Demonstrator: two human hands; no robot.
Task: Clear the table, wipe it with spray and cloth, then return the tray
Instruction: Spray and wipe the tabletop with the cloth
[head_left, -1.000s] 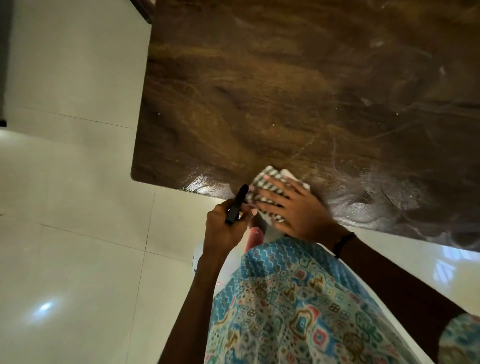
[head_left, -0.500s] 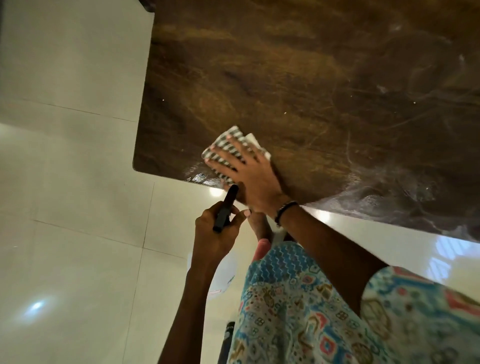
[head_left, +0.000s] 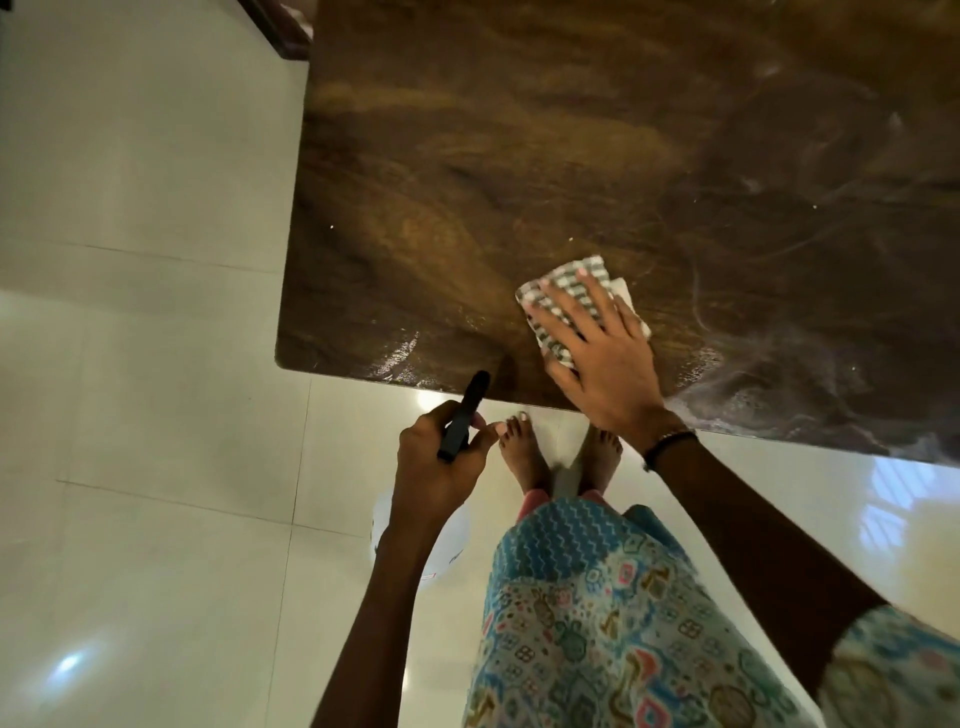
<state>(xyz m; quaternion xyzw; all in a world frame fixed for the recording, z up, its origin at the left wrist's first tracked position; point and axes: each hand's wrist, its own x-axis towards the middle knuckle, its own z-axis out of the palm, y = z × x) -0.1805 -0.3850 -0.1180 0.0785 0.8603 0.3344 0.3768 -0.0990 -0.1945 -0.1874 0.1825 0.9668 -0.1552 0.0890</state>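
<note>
Cloth (head_left: 574, 296) lies flat on the tabletop (head_left: 519, 156), near its front edge and well in from the left corner, under the right hand (head_left: 597, 358); nearest the camera a patterned blue garment (head_left: 597, 613) hangs down, with two bare feet (head_left: 524, 457) on the pale tiled floor (head_left: 156, 364) just short of the tabletop edge; the left hand (head_left: 441, 467) hangs over the floor, apart from the tabletop, its grip closed round a black spray trigger (head_left: 462, 415) whose tip points up toward the edge; below that hand a white rounded shape (head_left: 447, 540), apparently the bottle, shows partly behind the wrist, and what is in it cannot be told; the right wrist carries a dark band (head_left: 670, 441); the right hand's grip is wide, fingers spread straight and pressing the cloth down, which is checked green and white and folded, with a white corner showing at the right; wet streaks (head_left: 395, 358) shine along the front edge to the left of the cloth, and more smears (head_left: 779, 384) to the right; farther back the brown grained tabletop shows a few white specks (head_left: 331, 226); a dark wooden piece (head_left: 280, 26) stands at the far left corner.
</note>
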